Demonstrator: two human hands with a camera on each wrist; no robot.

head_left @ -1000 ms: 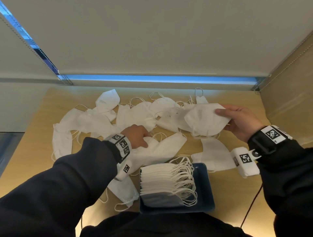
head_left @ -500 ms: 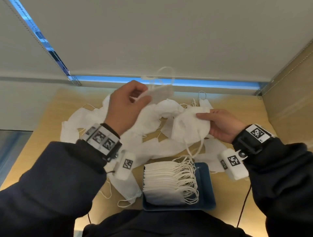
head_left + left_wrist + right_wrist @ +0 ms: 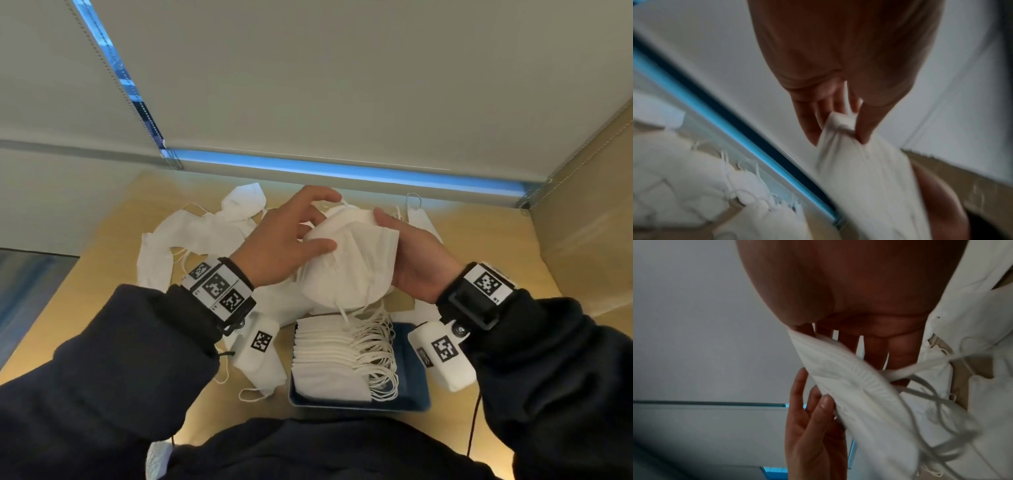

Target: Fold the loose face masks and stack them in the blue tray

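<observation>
Both hands hold one white face mask (image 3: 349,267) in the air above the far end of the blue tray (image 3: 412,390). My left hand (image 3: 318,222) pinches its left edge between thumb and fingers; the left wrist view shows that pinch on the mask (image 3: 840,125). My right hand (image 3: 411,250) holds the right side, thumb on top and fingers behind, with the mask (image 3: 859,386) draped across them. Ear loops hang from the mask toward the tray. A stack of folded masks (image 3: 329,359) fills the tray's left part.
Several loose white masks (image 3: 205,233) lie spread over the wooden table (image 3: 102,274) behind and left of the hands. One more mask (image 3: 263,377) lies left of the tray. A wall with a blue strip (image 3: 342,169) closes the table's far side.
My left hand rose from the table pile and came across to the mask in my right hand. Both hands moved together toward the middle, above the tray.
</observation>
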